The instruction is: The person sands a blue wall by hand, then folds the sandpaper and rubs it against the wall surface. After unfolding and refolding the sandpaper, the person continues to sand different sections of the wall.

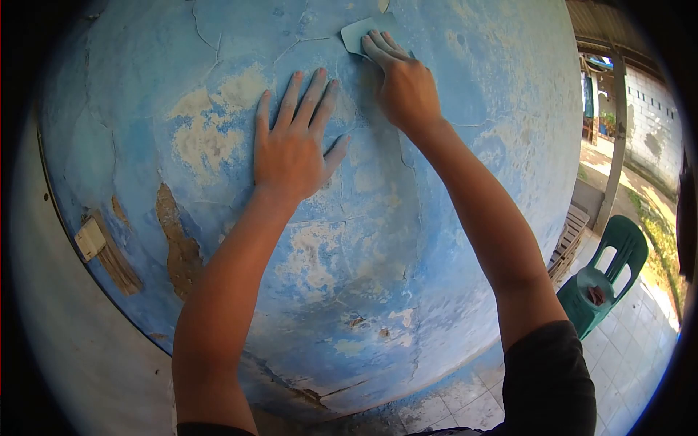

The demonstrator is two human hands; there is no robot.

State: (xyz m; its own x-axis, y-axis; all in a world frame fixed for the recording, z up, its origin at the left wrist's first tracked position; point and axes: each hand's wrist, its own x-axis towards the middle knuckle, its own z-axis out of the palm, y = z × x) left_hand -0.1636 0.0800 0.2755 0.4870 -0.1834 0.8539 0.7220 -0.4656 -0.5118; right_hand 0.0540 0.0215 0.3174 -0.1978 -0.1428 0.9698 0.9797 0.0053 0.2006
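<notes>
A blue wall (363,189) with cracked, peeling paint fills most of the head view. My left hand (294,145) lies flat against it, fingers spread and holding nothing. Higher up and to the right, my right hand (404,80) presses a pale green sheet (356,35) to the wall near the top edge. The fingers of that hand lie over the sheet, and part of the sheet is hidden under them. Pale patches and hairline cracks show around both hands.
At the lower left, a switch box (90,239) sits beside a strip of wood (116,263). On the right, a green plastic chair (582,298) with a small brown item stands on the tiled floor (622,363), near a post (615,145) and slatted wooden furniture (571,236).
</notes>
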